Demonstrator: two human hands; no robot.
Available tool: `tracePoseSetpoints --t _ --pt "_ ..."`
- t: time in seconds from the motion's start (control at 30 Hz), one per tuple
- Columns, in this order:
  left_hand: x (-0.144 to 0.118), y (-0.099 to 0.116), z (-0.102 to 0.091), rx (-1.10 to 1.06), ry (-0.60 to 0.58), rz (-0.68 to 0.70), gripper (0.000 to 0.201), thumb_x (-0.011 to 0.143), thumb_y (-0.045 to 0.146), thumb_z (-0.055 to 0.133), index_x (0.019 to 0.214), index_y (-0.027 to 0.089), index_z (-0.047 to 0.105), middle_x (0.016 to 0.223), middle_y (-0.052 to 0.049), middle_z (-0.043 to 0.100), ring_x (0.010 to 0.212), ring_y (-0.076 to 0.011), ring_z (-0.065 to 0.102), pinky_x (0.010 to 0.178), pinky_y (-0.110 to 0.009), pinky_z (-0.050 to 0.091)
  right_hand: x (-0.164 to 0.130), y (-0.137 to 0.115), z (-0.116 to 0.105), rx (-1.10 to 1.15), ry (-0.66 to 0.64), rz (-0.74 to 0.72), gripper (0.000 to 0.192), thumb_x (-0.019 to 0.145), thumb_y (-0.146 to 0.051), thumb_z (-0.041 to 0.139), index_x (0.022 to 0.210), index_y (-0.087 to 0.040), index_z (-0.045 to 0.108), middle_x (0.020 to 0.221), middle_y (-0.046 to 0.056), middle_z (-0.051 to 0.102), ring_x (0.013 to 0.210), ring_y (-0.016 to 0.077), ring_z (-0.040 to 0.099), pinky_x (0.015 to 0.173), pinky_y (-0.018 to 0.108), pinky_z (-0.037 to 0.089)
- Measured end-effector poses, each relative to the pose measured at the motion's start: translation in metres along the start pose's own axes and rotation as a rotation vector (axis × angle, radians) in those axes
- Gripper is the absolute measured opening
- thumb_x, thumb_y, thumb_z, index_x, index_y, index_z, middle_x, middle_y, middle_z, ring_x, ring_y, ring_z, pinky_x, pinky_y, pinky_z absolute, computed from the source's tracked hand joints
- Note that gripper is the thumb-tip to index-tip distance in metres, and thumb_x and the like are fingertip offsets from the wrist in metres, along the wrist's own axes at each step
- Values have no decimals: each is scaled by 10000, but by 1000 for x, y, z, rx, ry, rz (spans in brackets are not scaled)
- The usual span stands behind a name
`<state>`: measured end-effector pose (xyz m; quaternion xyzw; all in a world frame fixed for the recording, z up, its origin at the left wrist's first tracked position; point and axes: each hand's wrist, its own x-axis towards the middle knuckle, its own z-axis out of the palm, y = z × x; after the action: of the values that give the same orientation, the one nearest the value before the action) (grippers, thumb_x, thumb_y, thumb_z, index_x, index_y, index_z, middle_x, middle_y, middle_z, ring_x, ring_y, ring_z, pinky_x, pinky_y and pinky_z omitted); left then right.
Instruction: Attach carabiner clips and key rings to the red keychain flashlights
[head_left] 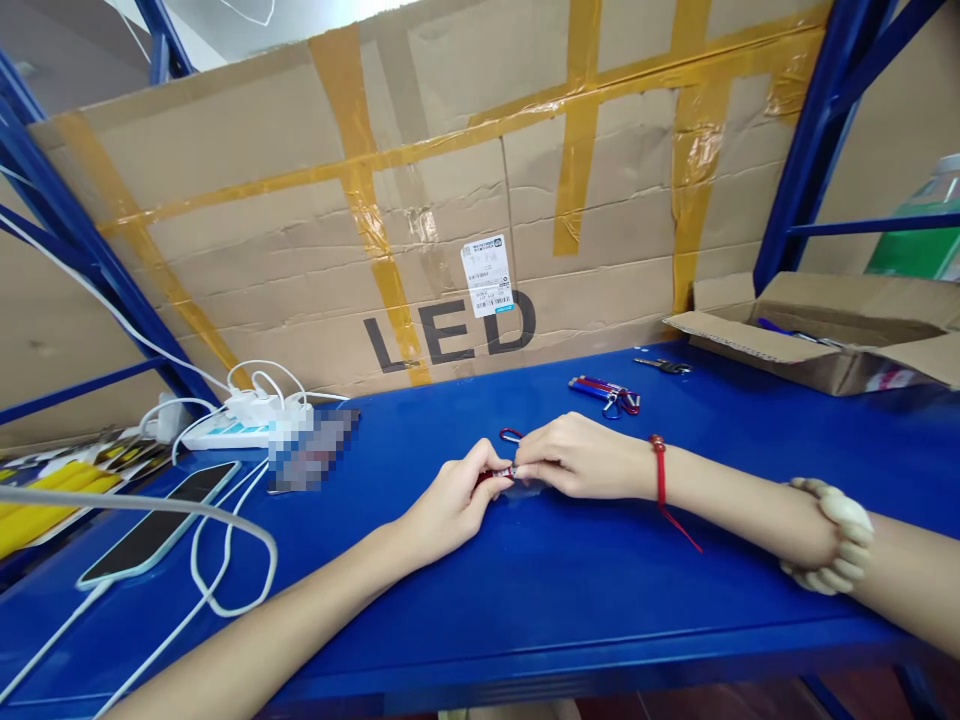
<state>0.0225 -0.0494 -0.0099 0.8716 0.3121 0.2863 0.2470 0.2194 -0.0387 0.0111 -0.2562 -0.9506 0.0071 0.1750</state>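
Between my two hands, low over the blue shelf top (pixel 600 590), is a small red keychain flashlight (pixel 505 473), mostly covered by fingers. My left hand (pixel 461 490) is closed round its body, thumb and forefinger pinching near the end. My right hand (pixel 574 455) is closed too, its fingertips pinching the silvery end that meets the left fingers. Just behind the fingertips shows a red carabiner clip (pixel 511 435); whether it is joined to the flashlight is hidden. Farther back lie red and blue keychain flashlights (pixel 600 388) with clips.
Keys (pixel 664 366) lie at the back, left of an open cardboard box (pixel 787 358). On the left are a phone (pixel 161 520), a white power strip (pixel 244 428) and loose white cables (pixel 225 600). A large taped cardboard sheet (pixel 615 250) stands behind, between blue posts.
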Motion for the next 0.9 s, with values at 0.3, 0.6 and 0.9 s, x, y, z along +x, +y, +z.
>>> tracePoseSetpoints --t 0.3,0.6,0.9 --pt "3 1 -4 6 49 29 22 869 207 467 881 189 466 888 -21 686 816 -134 634 707 -225 459 1 -2 -1 124 44 77 304 894 -224 422 651 -157 592 609 12 606 581 119 545 590 224 346" --pt "8 -1 -8 133 73 3 141 866 257 495 994 205 520 861 6 681 719 -122 618 657 -214 459 1 9 2 -20 65 39 281 908 -235 414 700 -167 590 704 21 630 639 135 562 575 228 317" --pt "8 3 -10 280 6 41 275 942 231 297 936 181 567 901 -27 602 846 -155 501 819 -288 408 0 9 -2 11 115 61 260 909 -225 410 749 -182 610 733 11 644 664 124 570 606 217 340"
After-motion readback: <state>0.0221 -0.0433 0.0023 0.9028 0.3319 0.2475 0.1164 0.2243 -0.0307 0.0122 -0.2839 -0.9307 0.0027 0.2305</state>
